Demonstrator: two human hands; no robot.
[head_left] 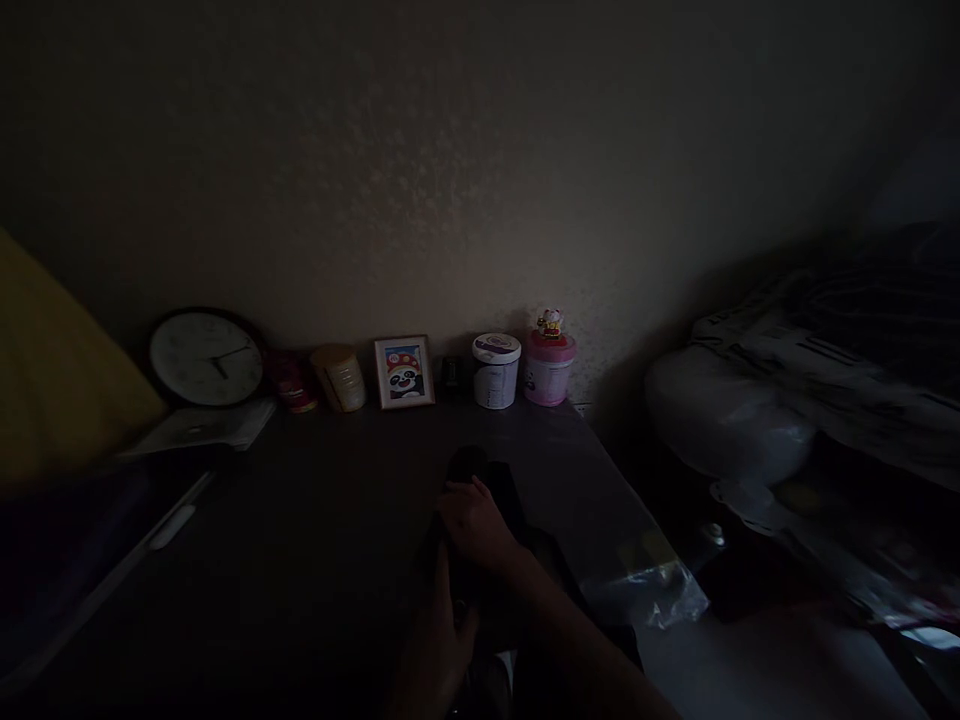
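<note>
The picture is very dark. A black, bag-like item [506,490] lies on the table in front of me; its exact kind is hard to make out. My right hand [476,522] is closed on its upper part, with the fingers bent over the dark material. Lower down and to the left, my left hand [439,640] grips the near part, its index finger pointing forward and its thumb apart on the right. A small shiny ring [460,606] shows between that thumb and finger. The left hand's other fingers are hidden.
Along the wall stand a round clock [206,358], a woven-looking container [339,378], a panda picture frame [405,374], a white tub [496,372] and a pink tub [549,375] topped by a figurine [550,323]. Clear plastic [667,595] covers the table's right corner. Wrapped bundles [727,410] lie beyond.
</note>
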